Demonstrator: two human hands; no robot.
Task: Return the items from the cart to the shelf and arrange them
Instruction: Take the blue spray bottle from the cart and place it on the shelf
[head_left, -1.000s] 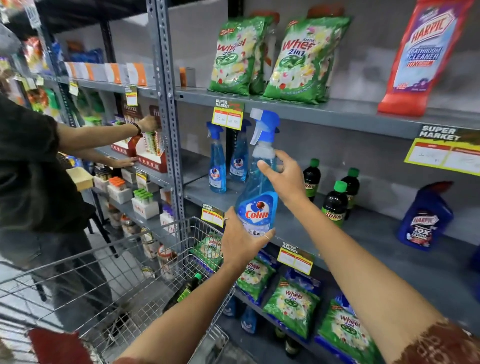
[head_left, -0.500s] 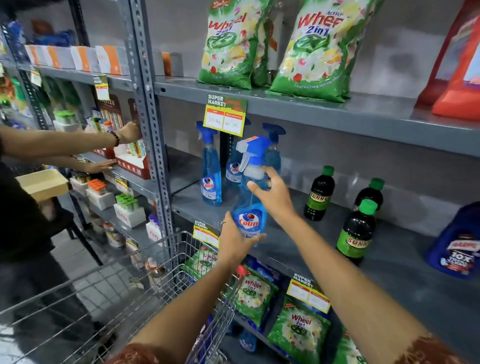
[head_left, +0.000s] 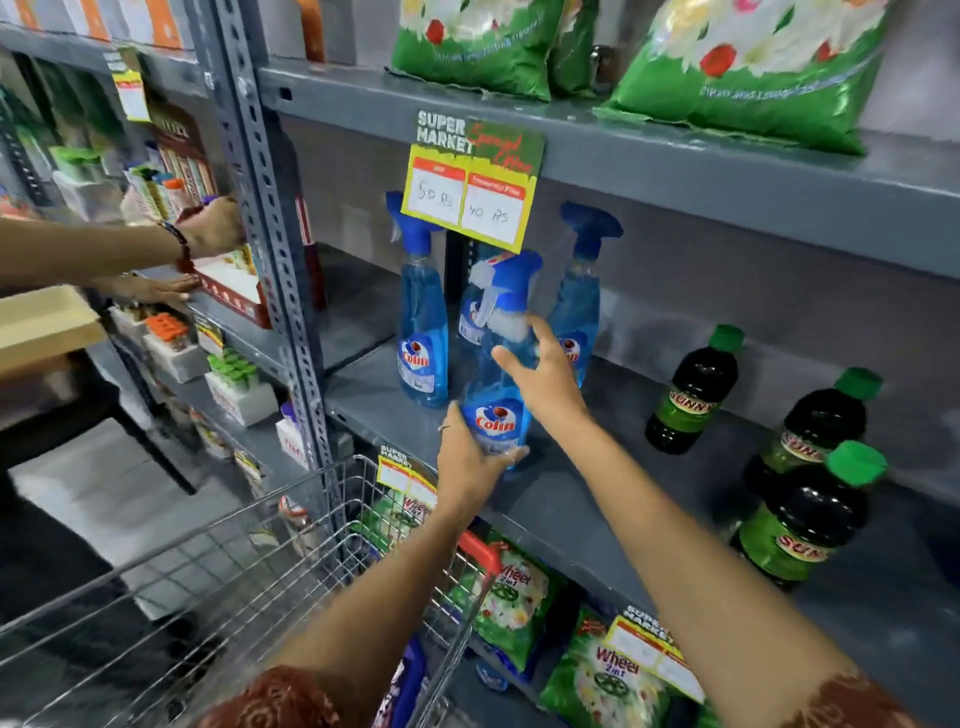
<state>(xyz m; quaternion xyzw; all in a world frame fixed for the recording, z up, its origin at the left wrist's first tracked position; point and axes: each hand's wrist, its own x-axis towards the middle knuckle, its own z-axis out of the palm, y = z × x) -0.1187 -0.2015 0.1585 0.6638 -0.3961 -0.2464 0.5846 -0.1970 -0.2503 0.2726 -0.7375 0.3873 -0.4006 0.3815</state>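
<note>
Both our hands hold a Colin spray bottle (head_left: 496, 422) on the shelf (head_left: 597, 499): left hand (head_left: 466, 462) curled round its base, right hand (head_left: 545, 376) gripping its shoulder, three more bottles (head_left: 423, 358) behind

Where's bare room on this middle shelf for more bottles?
Bare shelf lies between the Colin spray bottles and the Sunny bottles, running to the front edge. Crowded at left: three sprays stand close behind the Colin bottle that the left hand grips.

You face a plain grey wall (head_left: 727, 291) behind the steel shelf (head_left: 649, 171), its perforated upright (head_left: 270, 249) on your left; pale floor (head_left: 78, 499) lies below, evenly lit.
</note>
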